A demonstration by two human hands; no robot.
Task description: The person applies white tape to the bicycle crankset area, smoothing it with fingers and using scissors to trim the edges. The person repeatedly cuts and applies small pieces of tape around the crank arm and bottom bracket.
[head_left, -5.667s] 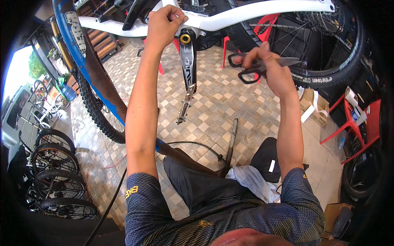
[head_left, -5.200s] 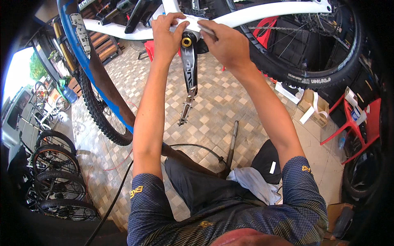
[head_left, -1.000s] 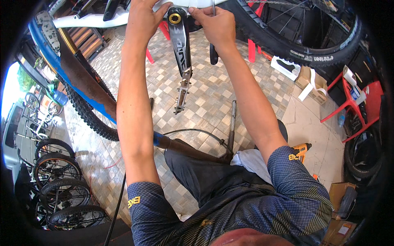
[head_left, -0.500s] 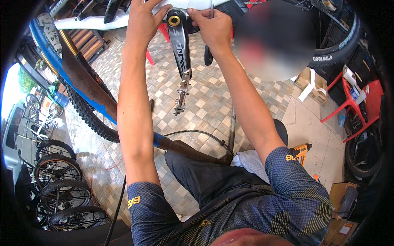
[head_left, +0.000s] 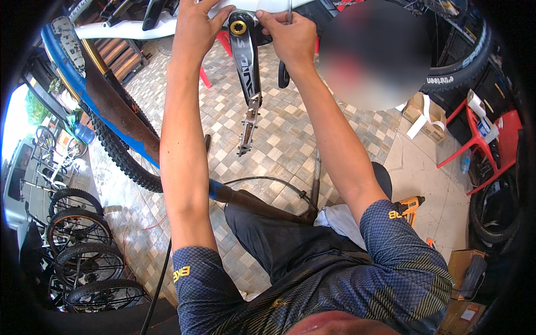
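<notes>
A white bike frame [head_left: 131, 32] crosses the top of the view, with a black crank arm [head_left: 244, 61] hanging from it. The crank has a gold bolt [head_left: 239, 27] at its upper end and a studded metal pedal [head_left: 248, 127] at its lower end. Left of the crank, my left hand [head_left: 195, 25] lies against the frame, thumb spread from the fingers; the other fingertips run off the top edge. On the crank's right, my right hand [head_left: 293, 40] is closed by the frame, a thin grey rod [head_left: 290, 12] between its fingers. The rod's far end is hidden.
A blue-and-brown fork with a knobby tyre [head_left: 120, 162] stands left of my forearm. Several bikes [head_left: 84, 240] line the far left. To the right are a red chair [head_left: 491, 142], a cardboard box [head_left: 425, 116] and an orange power tool [head_left: 411, 206]. A blurred round patch covers the upper right.
</notes>
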